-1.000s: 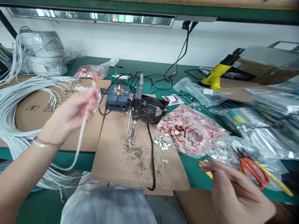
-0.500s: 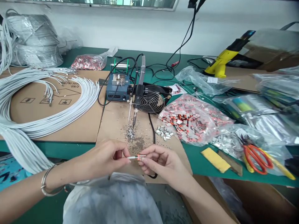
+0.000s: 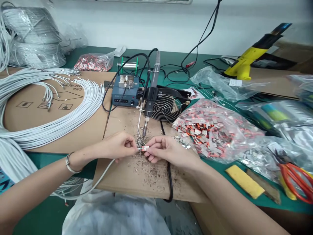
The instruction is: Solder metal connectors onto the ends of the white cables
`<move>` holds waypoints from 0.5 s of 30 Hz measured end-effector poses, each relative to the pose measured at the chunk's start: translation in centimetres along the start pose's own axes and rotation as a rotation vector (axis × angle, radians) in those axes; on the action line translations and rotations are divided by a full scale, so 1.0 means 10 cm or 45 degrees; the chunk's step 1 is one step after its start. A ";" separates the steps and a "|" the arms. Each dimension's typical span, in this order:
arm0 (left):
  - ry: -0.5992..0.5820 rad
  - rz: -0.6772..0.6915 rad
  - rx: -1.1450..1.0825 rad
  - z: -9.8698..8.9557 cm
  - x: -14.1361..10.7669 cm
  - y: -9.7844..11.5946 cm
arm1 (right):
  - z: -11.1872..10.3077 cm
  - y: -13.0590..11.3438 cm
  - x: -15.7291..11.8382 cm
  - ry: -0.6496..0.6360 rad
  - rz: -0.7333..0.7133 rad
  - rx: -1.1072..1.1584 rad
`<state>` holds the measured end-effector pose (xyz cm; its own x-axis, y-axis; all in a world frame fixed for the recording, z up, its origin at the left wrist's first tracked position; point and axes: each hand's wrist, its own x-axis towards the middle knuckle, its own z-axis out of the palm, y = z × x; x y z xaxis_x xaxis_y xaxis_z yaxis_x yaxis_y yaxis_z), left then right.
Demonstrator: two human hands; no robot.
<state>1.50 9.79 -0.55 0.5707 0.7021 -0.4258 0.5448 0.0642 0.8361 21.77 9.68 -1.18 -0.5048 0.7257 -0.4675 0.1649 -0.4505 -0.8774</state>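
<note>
My left hand (image 3: 123, 146) pinches a white cable (image 3: 104, 174) close to its end; the cable trails down toward my lap. In my right hand (image 3: 162, 148), thumb and fingers grip a small red-and-white connector piece (image 3: 144, 148), which meets the cable's end. Just beyond the fingers is the tip of a soldering iron (image 3: 146, 125), fixed pointing down in a holder, beside a thin metal tube (image 3: 139, 122). Solder bits (image 3: 140, 142) lie heaped below the tip. Whether the cable and connector are joined cannot be made out.
A blue soldering station (image 3: 125, 93) and a round fan (image 3: 165, 106) stand behind. White cables (image 3: 61, 132) lie coiled at left. At right are a bag of red-and-white pieces (image 3: 210, 130), a yellow sponge (image 3: 244, 181) and red-handled cutters (image 3: 295, 178). A black cord (image 3: 169, 182) crosses the cardboard.
Both hands have moved forward, away from my body, carrying the cable end and connector close to the soldering iron's tip. The camera view has shifted slightly.
</note>
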 end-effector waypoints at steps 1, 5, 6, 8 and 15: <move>0.008 0.002 -0.020 -0.02 0.03 -0.01 | -0.02 -0.01 0.04 -0.003 -0.004 -0.014; 0.053 0.011 -0.080 -0.07 0.08 -0.03 | -0.06 0.00 0.13 0.041 -0.094 0.003; 0.074 0.041 -0.075 -0.07 0.08 -0.04 | -0.05 0.01 0.14 0.053 -0.119 0.013; 0.147 0.124 -0.032 -0.06 0.07 -0.05 | -0.04 0.03 0.14 0.081 -0.153 0.036; 0.231 0.124 -0.030 0.01 0.05 -0.05 | -0.06 0.02 0.09 0.103 -0.163 0.048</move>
<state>1.57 9.98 -1.25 0.4988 0.8220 -0.2748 0.4767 0.0046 0.8791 21.80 10.55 -1.81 -0.4495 0.8173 -0.3606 0.0706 -0.3699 -0.9264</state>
